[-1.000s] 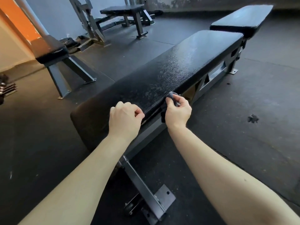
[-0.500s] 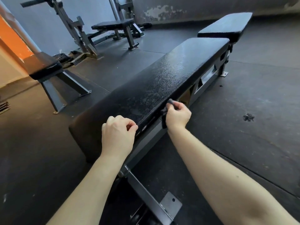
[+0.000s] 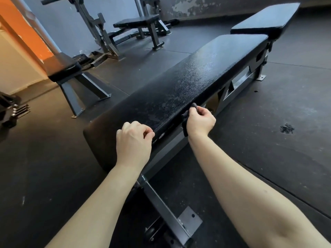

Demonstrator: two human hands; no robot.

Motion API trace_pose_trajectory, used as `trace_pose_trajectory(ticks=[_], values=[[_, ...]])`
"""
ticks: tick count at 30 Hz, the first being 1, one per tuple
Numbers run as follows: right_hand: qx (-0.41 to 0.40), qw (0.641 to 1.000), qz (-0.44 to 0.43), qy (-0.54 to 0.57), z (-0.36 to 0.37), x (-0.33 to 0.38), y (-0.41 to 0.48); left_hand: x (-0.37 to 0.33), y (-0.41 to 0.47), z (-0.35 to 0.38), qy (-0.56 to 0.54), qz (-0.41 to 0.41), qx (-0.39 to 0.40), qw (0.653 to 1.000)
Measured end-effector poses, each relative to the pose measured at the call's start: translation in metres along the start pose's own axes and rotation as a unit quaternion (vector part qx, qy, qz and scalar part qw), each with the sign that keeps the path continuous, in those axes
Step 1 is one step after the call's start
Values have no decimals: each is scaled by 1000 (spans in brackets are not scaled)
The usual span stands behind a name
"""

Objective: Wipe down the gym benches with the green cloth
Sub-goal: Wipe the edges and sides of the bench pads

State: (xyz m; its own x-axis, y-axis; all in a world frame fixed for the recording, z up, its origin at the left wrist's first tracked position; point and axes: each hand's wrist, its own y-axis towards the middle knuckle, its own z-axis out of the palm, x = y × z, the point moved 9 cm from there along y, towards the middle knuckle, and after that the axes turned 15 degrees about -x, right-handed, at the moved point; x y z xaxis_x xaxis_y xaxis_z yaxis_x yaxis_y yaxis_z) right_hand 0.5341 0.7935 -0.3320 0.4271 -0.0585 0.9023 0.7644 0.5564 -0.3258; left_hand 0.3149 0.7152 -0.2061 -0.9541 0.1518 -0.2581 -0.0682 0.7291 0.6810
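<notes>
A long black padded bench [image 3: 197, 76] runs from the near left to the far right, its top showing wet streaks. My right hand [image 3: 200, 120] pinches a small dark cloth [image 3: 185, 127] against the bench's near side edge; most of the cloth is hidden in the hand, and its colour reads as dark grey here. My left hand [image 3: 133, 140] rests as a loose fist on the pad's near edge, to the left of the right hand, holding nothing that I can see.
The bench's grey steel frame and foot plate [image 3: 189, 221] lie below my arms. A second pad [image 3: 265, 20] stands at the bench's far end. Another bench [image 3: 62, 68] is at the left, a rack bench [image 3: 138, 22] at the back, dumbbells [image 3: 12, 111] at far left.
My right hand with the cloth has slid slightly along the bench's side edge, and the view has shifted a little. My left hand stays curled on the pad edge.
</notes>
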Motion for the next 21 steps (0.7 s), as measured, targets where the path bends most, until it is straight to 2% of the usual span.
trace_pose_trajectory(ticks=[4, 7, 11, 15, 18, 21], values=[[66, 998, -2, -16, -7, -22, -48, 2, -3, -1, 2, -4, -2, 1000], [106, 994, 0, -33, -5, -32, -46, 2, -5, -3, 2, -3, -1, 1000], [45, 995, -56, -63, 2, -17, -3, 10, -7, -10, 5, 1, 5, 1000], [32, 999, 1, 9, -11, -3, -43, 13, -9, -18, 8, -1, 0, 1000], [97, 995, 26, 28, -19, -22, -98, 18, -10, -20, 17, -5, -3, 1000], [143, 989, -38, -10, -22, -21, -107, 27, -20, -31, 5, -25, -15, 1000]])
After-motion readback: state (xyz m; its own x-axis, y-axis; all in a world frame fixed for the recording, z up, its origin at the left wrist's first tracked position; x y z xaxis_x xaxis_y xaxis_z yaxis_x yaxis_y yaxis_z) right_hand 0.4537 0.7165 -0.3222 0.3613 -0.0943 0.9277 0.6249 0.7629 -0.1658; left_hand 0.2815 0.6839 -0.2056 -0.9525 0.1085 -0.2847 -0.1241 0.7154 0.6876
